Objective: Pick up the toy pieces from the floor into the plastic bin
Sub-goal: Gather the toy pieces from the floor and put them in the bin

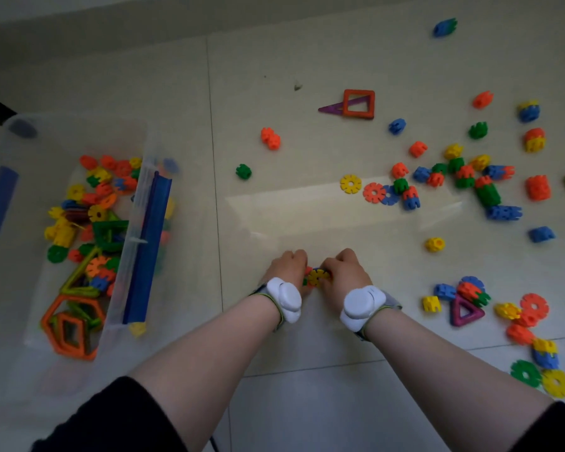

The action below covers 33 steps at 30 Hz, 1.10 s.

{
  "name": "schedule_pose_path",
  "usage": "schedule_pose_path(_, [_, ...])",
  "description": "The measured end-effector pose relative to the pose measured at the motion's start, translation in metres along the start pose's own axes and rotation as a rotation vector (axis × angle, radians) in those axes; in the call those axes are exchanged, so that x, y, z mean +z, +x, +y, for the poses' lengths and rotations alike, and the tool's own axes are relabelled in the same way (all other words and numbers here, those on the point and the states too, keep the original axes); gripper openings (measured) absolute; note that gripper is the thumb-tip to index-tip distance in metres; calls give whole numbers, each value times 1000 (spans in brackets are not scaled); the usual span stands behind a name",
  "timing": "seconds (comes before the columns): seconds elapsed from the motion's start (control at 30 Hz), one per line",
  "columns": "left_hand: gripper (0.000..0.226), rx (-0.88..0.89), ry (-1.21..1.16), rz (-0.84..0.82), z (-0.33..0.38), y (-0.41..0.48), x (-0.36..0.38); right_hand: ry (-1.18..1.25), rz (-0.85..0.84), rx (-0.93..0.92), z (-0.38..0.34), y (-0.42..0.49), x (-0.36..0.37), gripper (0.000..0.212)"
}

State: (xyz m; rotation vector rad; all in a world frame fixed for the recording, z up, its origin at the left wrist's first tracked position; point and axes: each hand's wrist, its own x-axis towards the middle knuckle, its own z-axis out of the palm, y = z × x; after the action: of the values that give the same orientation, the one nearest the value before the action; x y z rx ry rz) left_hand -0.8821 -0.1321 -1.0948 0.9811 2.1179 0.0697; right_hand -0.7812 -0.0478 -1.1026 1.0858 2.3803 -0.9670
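Together left hand, right hand clutch toy pieces; yellow disc faces up.

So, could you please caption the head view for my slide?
Left hand and right hand grip colourful plastic toy pieces near a clear plastic bin.

no readable text, labels, brands or numbers anywhere

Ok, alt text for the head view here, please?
The left hand and right hand grip a cluster of toy pieces between them, low over the floor. A clear plastic bin, partly filled with toys, sits left; many loose pieces lie scattered right.
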Motion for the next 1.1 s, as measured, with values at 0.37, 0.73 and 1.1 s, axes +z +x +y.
schedule_pose_path(0.37, [12,26,-335,220,-32,-37,-43,402,30,-50,-41,-9,-29,9])
schedule_pose_path(0.73, [24,-476,-665,996,-168,-108,-179,681,-207,-420,-292,9,-20,17])
schedule_pose_path(1.1, [45,-139,-404,852,-134,-73,-193,690,39,-484,-249,29,-31,40])
